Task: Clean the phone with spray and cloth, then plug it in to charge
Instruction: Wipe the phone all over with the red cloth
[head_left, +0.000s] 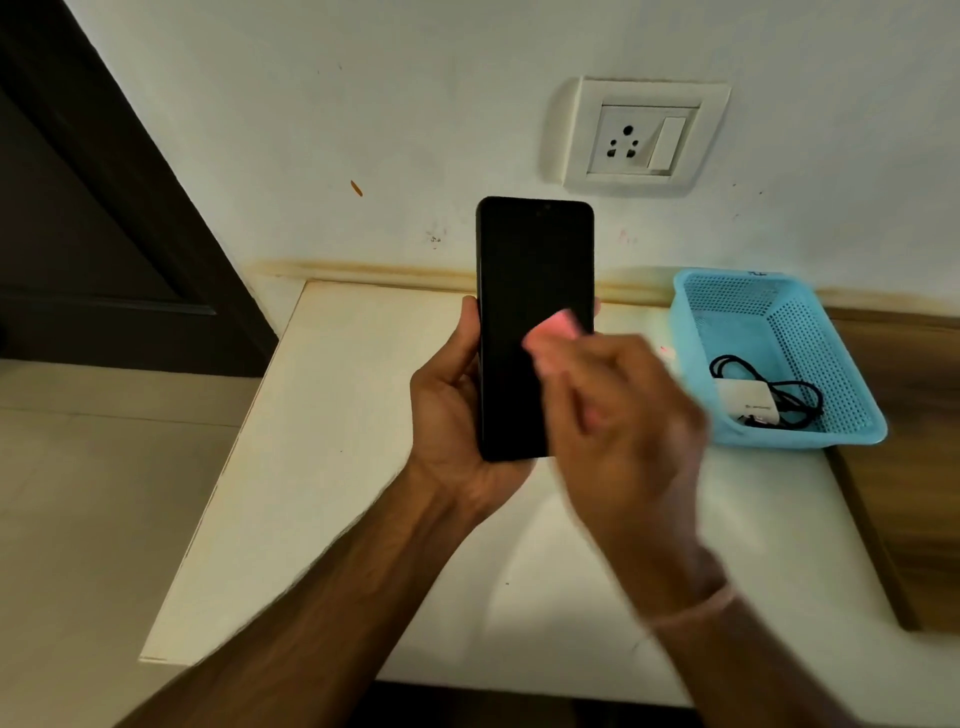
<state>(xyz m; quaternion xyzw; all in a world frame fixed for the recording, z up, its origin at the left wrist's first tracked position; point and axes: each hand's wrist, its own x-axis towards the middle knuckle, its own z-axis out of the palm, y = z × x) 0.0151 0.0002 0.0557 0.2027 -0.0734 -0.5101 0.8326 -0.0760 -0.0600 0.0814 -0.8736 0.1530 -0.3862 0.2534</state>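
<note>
Wiping the dark screen looks like the step in hand: the left hand (452, 410) grips the phone (530, 291) by its lower half, thumb along the left edge and fingers wrapped behind, holding it upright in the air above the pale counter (337, 467), while the right hand (618, 410) pinches a small pink cloth (553, 330) against the lower right of the glass. The main risk is the grip. The phone is clamped only low down, so a firm sideways rub could lever it out of the fingers and drop it onto the counter. A damp screen or damp fingers would make that slip likelier, and moisture pushed towards the bottom port could cause trouble once charging starts. The white charger (748, 402) and its black cable (795, 395) lie coiled in the blue basket (810, 353) at the right of the counter, and the wall socket (621, 143) with its switch (667, 143) sits on the wall above. The right hand is smeared by motion, so how its fingers lie round the cloth cannot be read exactly. It also covers the phone's lower right corner. No spray bottle is in view, and whether the glass is wet cannot be told. The cable's plug ends are too tangled to make out.
</note>
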